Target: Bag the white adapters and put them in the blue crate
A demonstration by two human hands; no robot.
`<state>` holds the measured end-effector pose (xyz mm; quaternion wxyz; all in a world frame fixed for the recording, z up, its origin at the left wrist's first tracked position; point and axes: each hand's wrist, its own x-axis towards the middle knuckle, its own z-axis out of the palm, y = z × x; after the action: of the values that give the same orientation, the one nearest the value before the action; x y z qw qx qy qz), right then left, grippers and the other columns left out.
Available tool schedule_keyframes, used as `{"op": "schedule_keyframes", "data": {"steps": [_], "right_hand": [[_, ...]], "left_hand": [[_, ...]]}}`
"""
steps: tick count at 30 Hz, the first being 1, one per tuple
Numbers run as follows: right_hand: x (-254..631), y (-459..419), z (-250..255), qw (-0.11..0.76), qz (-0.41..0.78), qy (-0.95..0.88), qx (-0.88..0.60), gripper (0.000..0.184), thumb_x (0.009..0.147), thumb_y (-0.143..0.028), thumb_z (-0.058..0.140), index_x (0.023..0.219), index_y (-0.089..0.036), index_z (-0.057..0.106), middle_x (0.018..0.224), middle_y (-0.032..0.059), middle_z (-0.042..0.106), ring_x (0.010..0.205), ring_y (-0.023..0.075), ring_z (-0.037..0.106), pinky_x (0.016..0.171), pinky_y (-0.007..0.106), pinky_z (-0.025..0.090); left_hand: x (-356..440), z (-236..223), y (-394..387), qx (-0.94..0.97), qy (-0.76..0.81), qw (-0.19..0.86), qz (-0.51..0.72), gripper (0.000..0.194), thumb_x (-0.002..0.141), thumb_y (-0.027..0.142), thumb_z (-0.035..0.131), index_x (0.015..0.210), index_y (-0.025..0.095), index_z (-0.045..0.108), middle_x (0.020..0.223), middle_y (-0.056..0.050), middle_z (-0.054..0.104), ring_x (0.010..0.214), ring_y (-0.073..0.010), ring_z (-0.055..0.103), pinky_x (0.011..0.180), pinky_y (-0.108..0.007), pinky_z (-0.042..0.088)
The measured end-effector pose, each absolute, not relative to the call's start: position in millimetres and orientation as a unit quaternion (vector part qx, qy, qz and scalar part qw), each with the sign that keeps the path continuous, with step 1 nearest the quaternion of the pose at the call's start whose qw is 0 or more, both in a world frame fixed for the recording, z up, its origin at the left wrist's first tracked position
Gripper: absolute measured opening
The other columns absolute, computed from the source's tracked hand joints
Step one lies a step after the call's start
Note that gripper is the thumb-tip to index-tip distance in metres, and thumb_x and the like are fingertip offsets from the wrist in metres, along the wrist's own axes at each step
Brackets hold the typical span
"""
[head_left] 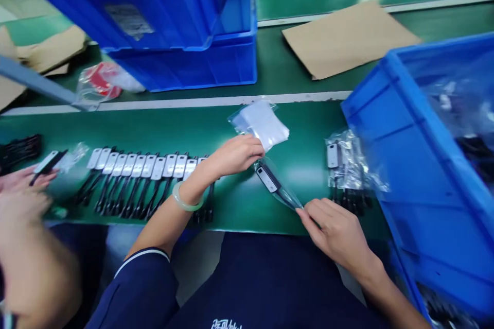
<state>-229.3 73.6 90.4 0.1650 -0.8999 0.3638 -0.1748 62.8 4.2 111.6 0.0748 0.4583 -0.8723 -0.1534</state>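
Observation:
A clear plastic bag with a small grey-and-black cable adapter inside is stretched between my hands above the green worktop. My left hand closes its fingers at the bag's upper left end, close to the adapter's head. At the lower right end, my right hand pinches the bag between thumb and fingers. Just beyond my left hand lies a stack of flat clear bags. Left of it, a row of cable adapters lies side by side, partly hidden by my left forearm.
Bagged adapters lie on the right beside a large blue bin. Stacked blue crates and a cardboard sheet stand or lie behind. At far left, a co-worker's hands hold another adapter.

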Motion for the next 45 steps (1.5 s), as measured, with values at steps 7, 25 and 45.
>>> {"op": "schedule_keyframes", "data": {"steps": [7,25,45], "right_hand": [[-250.4,56.5,87.6,0.078,-0.216,0.497,-0.837,0.034,0.094,-0.024,0.05,0.062,-0.018,0.041,0.059,-0.0014,0.045,0.06,0.0117,0.042,0.063,0.029,0.029],[-207.7,53.2,40.9,0.388,-0.319,0.499,-0.707,0.022,0.092,-0.021,0.048,0.113,-0.018,0.055,0.104,0.0078,0.061,0.088,0.0173,0.061,0.08,0.031,0.05],[-217.4,54.5,45.3,0.356,-0.284,0.5,-0.737,0.015,0.093,-0.022,0.048,0.103,-0.018,0.058,0.098,0.0049,0.062,0.092,0.0197,0.057,0.082,0.034,0.046]], "left_hand": [[-17.4,109.6,-96.7,0.324,-0.942,0.07,-0.045,0.023,0.094,0.022,0.043,0.088,0.018,0.064,0.094,-0.005,0.063,0.089,-0.0173,0.053,0.077,-0.028,0.04],[-94.5,98.2,-139.5,0.009,-0.999,-0.043,0.018,0.038,0.091,0.025,0.044,0.128,0.016,0.05,0.128,-0.013,0.053,0.118,-0.0254,0.046,0.098,-0.037,0.032],[-115.1,115.7,-150.2,-0.045,-0.998,-0.032,-0.019,0.061,0.075,0.027,0.061,0.133,0.012,0.045,0.147,-0.017,0.034,0.132,-0.0308,0.037,0.104,-0.042,0.035]]}}
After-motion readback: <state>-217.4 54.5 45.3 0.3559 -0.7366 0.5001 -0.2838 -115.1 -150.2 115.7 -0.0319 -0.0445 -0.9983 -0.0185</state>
